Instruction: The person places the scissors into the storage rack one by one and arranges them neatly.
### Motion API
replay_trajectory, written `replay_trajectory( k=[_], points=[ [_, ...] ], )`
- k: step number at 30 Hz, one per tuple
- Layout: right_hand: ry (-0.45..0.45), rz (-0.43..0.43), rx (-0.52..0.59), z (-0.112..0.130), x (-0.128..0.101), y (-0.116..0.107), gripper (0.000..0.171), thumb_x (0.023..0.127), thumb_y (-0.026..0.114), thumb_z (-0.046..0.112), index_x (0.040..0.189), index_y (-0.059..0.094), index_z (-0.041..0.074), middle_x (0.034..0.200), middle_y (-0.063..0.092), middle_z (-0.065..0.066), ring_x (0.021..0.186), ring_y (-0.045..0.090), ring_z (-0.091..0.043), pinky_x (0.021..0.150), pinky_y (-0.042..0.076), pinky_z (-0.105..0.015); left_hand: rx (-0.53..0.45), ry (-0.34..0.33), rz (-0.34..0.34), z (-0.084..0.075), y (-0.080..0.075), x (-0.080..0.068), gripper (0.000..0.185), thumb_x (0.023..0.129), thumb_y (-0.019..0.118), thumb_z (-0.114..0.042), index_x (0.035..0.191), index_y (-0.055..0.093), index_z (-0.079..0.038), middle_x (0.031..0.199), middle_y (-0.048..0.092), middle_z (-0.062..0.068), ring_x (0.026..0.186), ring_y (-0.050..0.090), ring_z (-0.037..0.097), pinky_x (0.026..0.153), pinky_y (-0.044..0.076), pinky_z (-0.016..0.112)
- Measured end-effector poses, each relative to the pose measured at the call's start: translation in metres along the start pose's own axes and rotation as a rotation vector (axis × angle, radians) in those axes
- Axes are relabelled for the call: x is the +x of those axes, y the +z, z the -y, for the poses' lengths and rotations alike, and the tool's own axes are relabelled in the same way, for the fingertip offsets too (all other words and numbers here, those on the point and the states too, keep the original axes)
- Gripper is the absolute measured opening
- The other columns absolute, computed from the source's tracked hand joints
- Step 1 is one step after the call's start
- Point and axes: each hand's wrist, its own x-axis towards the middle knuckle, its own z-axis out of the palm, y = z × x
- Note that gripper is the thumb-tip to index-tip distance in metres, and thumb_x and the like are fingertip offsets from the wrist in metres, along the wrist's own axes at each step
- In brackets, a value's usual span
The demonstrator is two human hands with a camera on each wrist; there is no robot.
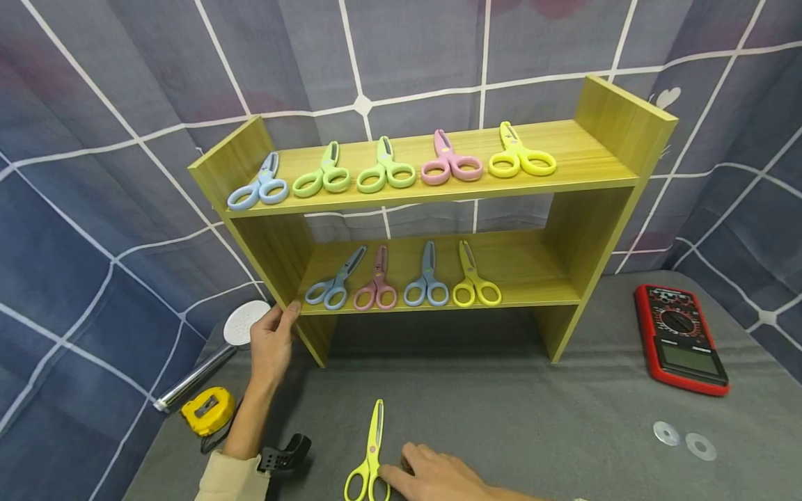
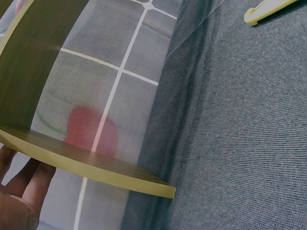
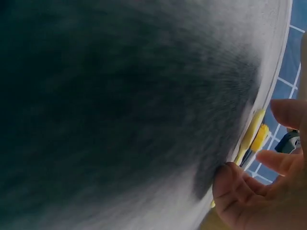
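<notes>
Scissors, yellow-green [image 1: 371, 456], lie flat on the grey surface [image 1: 532, 424] at the near edge, blades closed and pointing toward the shelf unit, handle loops toward the person. Right hand [image 1: 438, 476] rests on the surface just beside the handle loops; one fingertip touches or nearly touches the right loop, fingers loosely extended, nothing pinched. Right wrist view: blurred, fingers [image 3: 283, 112] spread and relaxed, scissors seen edge-on beyond them.

Left hand [image 1: 272, 342] rests against the lower left corner of the wooden shelf unit [image 1: 626, 118], thumb on the front edge of the side panel, fingers behind it. Left wrist view: fingers [image 2: 21, 184] straight under the board edge, no curl around it visible.

Shelf unit stands upright on the surface, two tiers. Upper tier, left to right: blue scissors [image 1: 258, 186], two green scissors [image 1: 322, 174], pink scissors [image 1: 450, 161], yellow scissors [image 1: 520, 156]. Lower tier: blue scissors, pink scissors, blue scissors, yellow scissors [image 1: 475, 280], side by side, handles forward; right end of the tier bare.

Left of the shelf: shower head [image 1: 209, 362] with chrome handle, yellow tape measure [image 1: 208, 410] near it. Black clip [image 1: 285, 454] just beside the left forearm. Right side: red multimeter [image 1: 679, 339], two metal washers [image 1: 683, 440] nearer the front edge.
</notes>
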Motion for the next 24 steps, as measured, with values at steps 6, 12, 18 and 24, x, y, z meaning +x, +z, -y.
replay_trajectory(
  k=[6, 12, 18, 24],
  points=[
    [0.022, 0.101, -0.057, 0.010, 0.016, 0.007, 0.044, 0.102, 0.047, 0.048, 0.140, 0.052, 0.025, 0.082, 0.034, 0.009, 0.061, 0.025, 0.002, 0.042, 0.024, -0.013, -0.009, 0.006, -0.010, -0.002, -0.005, -0.001, 0.017, 0.096, 0.063, -0.010, 0.108, 0.073, -0.001, 0.077, 0.064, -0.006, 0.065, 0.055, 0.007, 0.057, 0.046, 0.020],
    [0.037, 0.181, -0.100, 0.013, 0.036, 0.011, 0.046, 0.096, 0.059, 0.043, 0.138, 0.054, 0.025, 0.080, 0.044, 0.005, 0.054, 0.031, 0.002, 0.038, 0.023, -0.014, -0.033, -0.005, -0.006, -0.002, -0.006, -0.002, 0.017, 0.097, 0.062, -0.010, 0.108, 0.072, -0.002, 0.079, 0.066, -0.007, 0.067, 0.058, 0.007, 0.058, 0.048, 0.020],
    [0.059, 0.173, -0.124, 0.013, 0.039, 0.011, 0.026, 0.088, 0.065, 0.031, 0.113, 0.062, 0.024, 0.072, 0.041, 0.007, 0.054, 0.032, 0.000, 0.037, 0.022, -0.015, -0.064, -0.006, 0.018, -0.001, -0.001, -0.002, 0.025, 0.098, 0.061, -0.010, 0.114, 0.068, 0.008, 0.082, 0.068, -0.007, 0.069, 0.062, 0.008, 0.058, 0.050, 0.020],
    [0.000, 0.087, -0.123, 0.009, 0.031, 0.012, 0.011, 0.084, 0.066, 0.023, 0.094, 0.063, 0.022, 0.068, 0.037, 0.011, 0.055, 0.029, 0.004, 0.038, 0.021, -0.011, -0.071, -0.001, 0.011, 0.000, 0.001, -0.002, 0.024, 0.097, 0.061, -0.009, 0.114, 0.068, 0.007, 0.082, 0.068, -0.008, 0.069, 0.061, 0.008, 0.058, 0.050, 0.020]
  ],
)
